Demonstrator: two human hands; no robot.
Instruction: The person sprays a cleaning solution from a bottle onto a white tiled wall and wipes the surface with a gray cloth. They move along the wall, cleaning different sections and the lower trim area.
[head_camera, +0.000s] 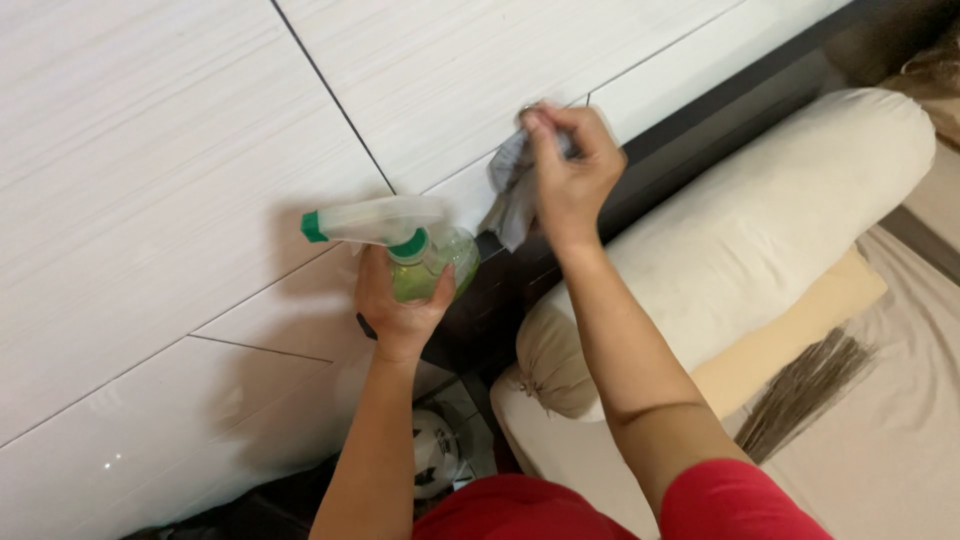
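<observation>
**Two hands, a spray bottle and a cloth at a white wall**

The left hand (400, 305) is wrapped tight around a clear plastic spray bottle with green liquid and a green nozzle (405, 240). The fingers go around the bottle's far side, so most of them are hidden. Only the thumb shows well. The nozzle points to the left, close to the wall.

The right hand (570, 165) is pinched shut on a crumpled grey-white cloth (510, 195). The cloth is pressed against the pale white tiled wall with thin dark lines (180, 150). The hand covers the top of the cloth, so its full shape is hard to see. The cloth sits just right of the bottle, not touching it.

Under the wall runs a dark strip (720, 110). Next to it lies a long cream bolster pillow (760, 230) on a cream mattress (880, 440). A brown bristle broom (805, 385) rests on the mattress, and its handle end is hidden under the pillow's edge.

A black and white ball (435, 450) peeks out low down, half hidden behind the left arm. Red sleeves (730, 500) are cut off at the bottom.
</observation>
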